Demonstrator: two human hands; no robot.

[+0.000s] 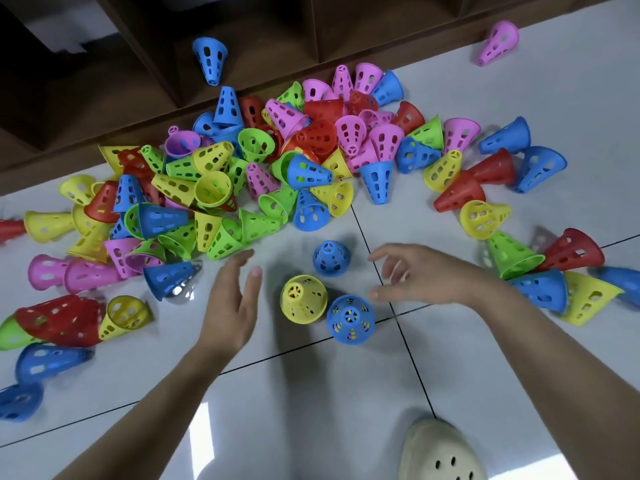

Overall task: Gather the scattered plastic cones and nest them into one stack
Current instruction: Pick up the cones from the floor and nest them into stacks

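Note:
Three perforated cones stand upright on the pale floor between my hands: a blue cone (331,258), a yellow cone (303,299) and a blue stack (350,319) with other colours showing through its holes. My left hand (232,303) hovers left of the yellow cone, fingers straight and holding nothing. My right hand (417,275) hovers right of the blue cone, fingers spread and loosely bent, holding nothing. A big heap of cones (263,168) in red, yellow, green, blue and pink lies beyond them.
Dark wooden shelving (104,81) runs along the far edge, with one blue cone (210,58) inside it. A pink cone (498,41) lies alone far right. More cones lie at the left (55,320) and right (554,268). A cream clog (441,452) is near the bottom edge.

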